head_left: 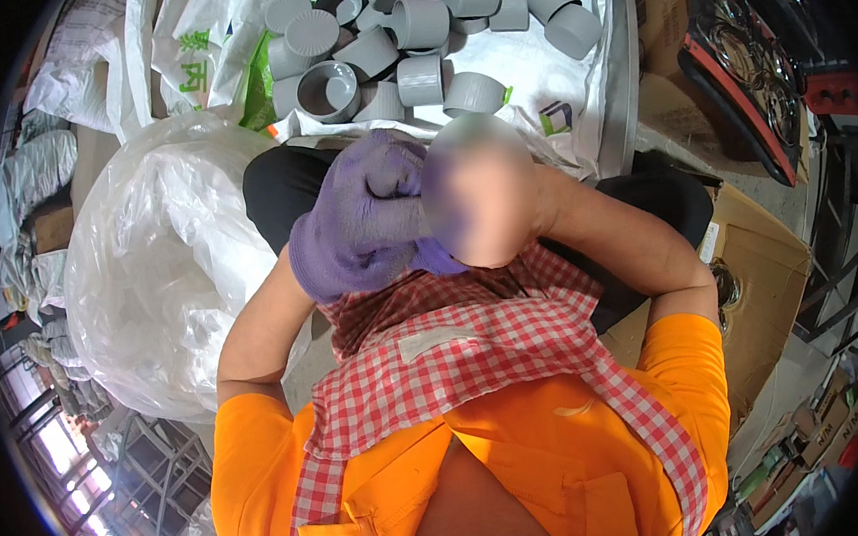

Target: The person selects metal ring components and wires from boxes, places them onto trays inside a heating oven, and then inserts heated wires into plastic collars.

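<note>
My left hand [362,213], in a purple knit glove, is raised over my lap with its fingers curled, against my right hand [514,219]. A blurred patch covers most of my bare right hand and the tips of the glove, so its fingers and anything held between the two hands cannot be made out. Just beyond them, several grey plastic cap-like fittings [418,82], some ribbed, lie piled on white sacking [579,72]. A red checked apron [455,365] covers my front below the hands.
A large clear plastic bag [154,275] sits at my left. Stacked sacks [41,193] line the far left. A cardboard box [756,317] is at my right, with a red-and-black rack [742,92] behind it. My bent knees [276,179] flank my hands.
</note>
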Tool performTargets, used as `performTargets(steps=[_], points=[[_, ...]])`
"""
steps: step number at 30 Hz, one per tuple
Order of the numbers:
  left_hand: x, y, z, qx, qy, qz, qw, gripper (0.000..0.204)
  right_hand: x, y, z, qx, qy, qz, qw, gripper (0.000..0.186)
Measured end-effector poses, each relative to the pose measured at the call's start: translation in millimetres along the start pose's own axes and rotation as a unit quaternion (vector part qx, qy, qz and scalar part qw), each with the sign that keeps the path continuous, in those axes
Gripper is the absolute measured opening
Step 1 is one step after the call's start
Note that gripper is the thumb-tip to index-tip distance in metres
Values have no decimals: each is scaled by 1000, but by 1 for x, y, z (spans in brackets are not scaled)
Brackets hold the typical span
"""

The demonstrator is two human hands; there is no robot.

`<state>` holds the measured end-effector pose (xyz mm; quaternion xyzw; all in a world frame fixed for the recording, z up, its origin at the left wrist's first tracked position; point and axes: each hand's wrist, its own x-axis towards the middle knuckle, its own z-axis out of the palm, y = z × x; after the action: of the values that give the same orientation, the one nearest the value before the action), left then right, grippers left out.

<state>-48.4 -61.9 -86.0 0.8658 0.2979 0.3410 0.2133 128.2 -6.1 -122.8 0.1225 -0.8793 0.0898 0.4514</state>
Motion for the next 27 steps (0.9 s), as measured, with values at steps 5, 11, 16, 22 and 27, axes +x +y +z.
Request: performTargets(steps=[5,11,16,22,27], points=[[3,0,1,3,18,13,1000,22,-9,4,4,34,-47,-10,998,16],[-4,-3,6,-14,21,-8,1000,24,-12,-1,14,32,1,50,998,15],[-5,-3,2,10,-18,-30,999,24,-6,1,8,43,-10,26,999,16],[-5,-7,9,-42,44,15,998,26,-16,3,18,50,-32,-4,998,17],[-9,-3,9,1,4,-47,999,26,-17,0,18,71,-30,49,996,17]])
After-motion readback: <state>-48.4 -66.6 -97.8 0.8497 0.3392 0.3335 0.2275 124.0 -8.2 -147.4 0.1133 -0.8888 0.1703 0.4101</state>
